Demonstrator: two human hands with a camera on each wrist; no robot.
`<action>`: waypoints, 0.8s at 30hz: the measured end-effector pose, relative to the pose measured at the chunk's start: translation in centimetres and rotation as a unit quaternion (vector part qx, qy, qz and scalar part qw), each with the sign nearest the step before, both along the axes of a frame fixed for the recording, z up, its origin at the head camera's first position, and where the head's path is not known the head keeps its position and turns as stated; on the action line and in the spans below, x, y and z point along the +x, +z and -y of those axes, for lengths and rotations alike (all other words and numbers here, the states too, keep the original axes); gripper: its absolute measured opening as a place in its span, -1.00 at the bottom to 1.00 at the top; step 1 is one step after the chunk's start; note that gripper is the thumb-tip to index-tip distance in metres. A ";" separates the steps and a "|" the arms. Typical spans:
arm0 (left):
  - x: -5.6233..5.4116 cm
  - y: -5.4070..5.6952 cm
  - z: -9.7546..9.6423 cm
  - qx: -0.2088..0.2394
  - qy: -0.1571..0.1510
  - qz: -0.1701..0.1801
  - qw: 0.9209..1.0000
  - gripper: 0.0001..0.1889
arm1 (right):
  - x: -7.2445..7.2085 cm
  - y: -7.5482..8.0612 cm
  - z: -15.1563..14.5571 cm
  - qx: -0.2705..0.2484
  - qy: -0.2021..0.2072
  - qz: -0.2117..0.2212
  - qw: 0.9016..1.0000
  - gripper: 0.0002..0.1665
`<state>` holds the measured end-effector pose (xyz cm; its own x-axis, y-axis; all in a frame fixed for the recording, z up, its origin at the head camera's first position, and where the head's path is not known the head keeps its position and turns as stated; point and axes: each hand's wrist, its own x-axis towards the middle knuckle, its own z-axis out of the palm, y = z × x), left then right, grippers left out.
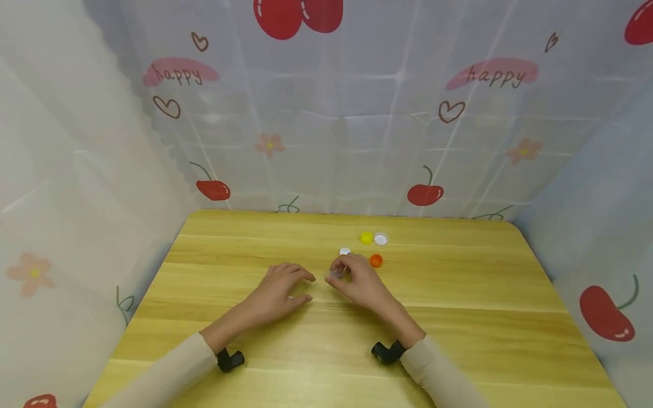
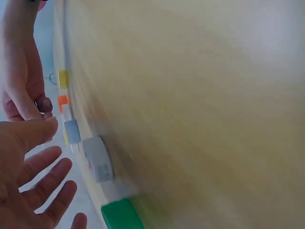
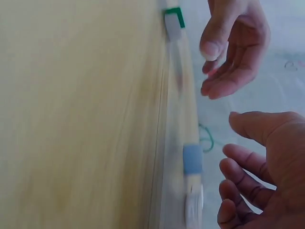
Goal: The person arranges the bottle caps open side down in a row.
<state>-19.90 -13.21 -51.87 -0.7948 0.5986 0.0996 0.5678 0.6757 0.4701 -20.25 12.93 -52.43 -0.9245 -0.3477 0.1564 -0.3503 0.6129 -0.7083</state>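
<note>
My left hand [image 1: 282, 290] hovers over the wooden table with its fingers loosely bent and nothing in its grasp. Beneath it, mostly hidden in the head view, are a white round piece [image 2: 98, 160] and a green piece [image 2: 122, 213]. My right hand [image 1: 361, 281] hangs to its right, thumb apart from the relaxed fingers, holding nothing. A blue-grey cap [image 3: 192, 159] stands below the right hand. Just beyond that hand lie a white cap [image 1: 344, 251] and an orange cap [image 1: 376, 260]. Both hands face each other with a small gap between.
Farther back on the table [image 1: 459, 294] are a yellow cap [image 1: 366, 238] and a wider white lid [image 1: 381, 239], side by side. A patterned curtain [image 1: 336, 170] rises behind the table and at both sides. Each wrist bears a black camera mount [image 1: 386, 352].
</note>
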 end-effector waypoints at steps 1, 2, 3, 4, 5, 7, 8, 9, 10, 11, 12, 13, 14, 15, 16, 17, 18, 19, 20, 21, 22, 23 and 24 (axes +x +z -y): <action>-0.4 0.1 -0.5 0.012 -0.004 0.016 1.000 -0.60 | -0.1 -0.1 -0.5 0.004 -0.012 -0.002 1.000 -0.72; -0.9 0.1 -0.9 0.025 -0.007 0.033 0.999 -0.60 | -0.2 -0.2 -1.0 0.010 -0.022 -0.005 1.000 -0.70; -1.5 0.1 -1.3 0.039 -0.009 0.051 0.998 -0.60 | -0.3 -0.3 -1.4 0.016 -0.031 -0.009 0.999 -0.68; -2.0 0.1 -1.8 0.051 -0.009 0.069 0.996 -0.60 | -0.5 -0.4 -1.7 0.026 -0.038 -0.011 0.999 -0.64; -2.6 0.1 -2.3 0.059 -0.008 0.085 0.995 -0.60 | -0.6 -0.6 -2.0 0.036 -0.044 -0.015 0.998 -0.60; -3.7 -0.2 -3.2 0.067 -0.004 0.108 0.992 -0.59 | -0.8 -0.8 -2.3 0.046 -0.050 -0.018 0.997 -0.55; -4.2 -0.4 -3.6 0.062 -0.002 0.110 0.992 -0.58 | -0.9 -0.9 -2.4 0.051 -0.053 -0.021 0.997 -0.53; -4.6 -0.5 -4.0 0.053 -0.001 0.112 0.992 -0.57 | -1.0 -1.0 -2.4 0.055 -0.054 -0.022 0.997 -0.52; -5.0 -0.7 -4.4 0.044 -0.001 0.111 0.993 -0.57 | -1.1 -1.1 -2.4 0.058 -0.054 -0.021 0.997 -0.53; -5.2 -0.8 -4.7 0.036 -0.003 0.109 0.993 -0.56 | -1.1 -1.2 -2.4 0.060 -0.053 -0.022 0.997 -0.54; -5.4 -0.8 -5.0 0.030 -0.006 0.105 0.994 -0.57 | -1.2 -1.2 -2.3 0.062 -0.053 -0.022 0.996 -0.55; -5.5 -0.8 -5.3 0.025 -0.008 0.101 0.995 -0.59 | -1.2 -1.2 -2.3 0.066 -0.052 -0.024 0.996 -0.58; -5.5 -0.7 -5.5 0.022 -0.010 0.096 0.995 -0.61 | -1.3 -1.3 -2.2 0.070 -0.050 -0.026 0.996 -0.60; -5.6 -0.7 -5.7 0.020 -0.011 0.091 0.996 -0.64 | -1.4 -1.3 -2.1 0.074 -0.049 -0.029 0.996 -0.63; -5.6 -0.6 -5.9 0.019 -0.011 0.088 0.996 -0.66 | -1.4 -1.3 -2.0 0.078 -0.047 -0.033 0.995 -0.66; -5.6 -0.5 -6.0 0.018 -0.012 0.084 0.996 -0.70 | -1.4 -1.3 -1.9 0.081 -0.045 -0.038 0.995 -0.68; -5.6 -0.5 -6.1 0.017 -0.012 0.081 0.996 -0.73 | -1.4 -1.3 -1.8 0.084 -0.044 -0.043 0.995 -0.71; -5.6 -0.5 -6.2 0.016 -0.010 0.081 0.997 -0.75 | -1.5 -1.3 -1.7 0.086 -0.042 -0.047 0.994 -0.72; -5.6 -0.5 -6.2 0.016 -0.009 0.080 0.997 -0.76 | -1.5 -1.3 -1.7 0.087 -0.040 -0.050 0.994 -0.73; -5.6 -0.5 -6.2 0.017 -0.007 0.080 0.997 -0.77 | -1.5 -1.3 -1.6 0.087 -0.039 -0.053 0.994 -0.74; -5.6 -0.5 -6.3 0.018 -0.005 0.082 0.996 -0.77 | -1.4 -1.3 -1.6 0.087 -0.039 -0.054 0.994 -0.74; -5.6 -0.5 -6.3 0.020 -0.003 0.081 0.997 -0.77 | -1.4 -1.4 -1.6 0.086 -0.038 -0.054 0.994 -0.74; -5.5 -0.6 -6.3 0.021 -0.001 0.083 0.996 -0.77 | -1.4 -1.4 -1.6 0.086 -0.037 -0.053 0.994 -0.74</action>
<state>-25.45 -6.93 -52.48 -0.8012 0.5983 -0.0075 0.4813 0.6519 0.5860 -21.66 14.50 -53.83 -0.9303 -0.3084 0.1986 -0.3661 0.7485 -0.5530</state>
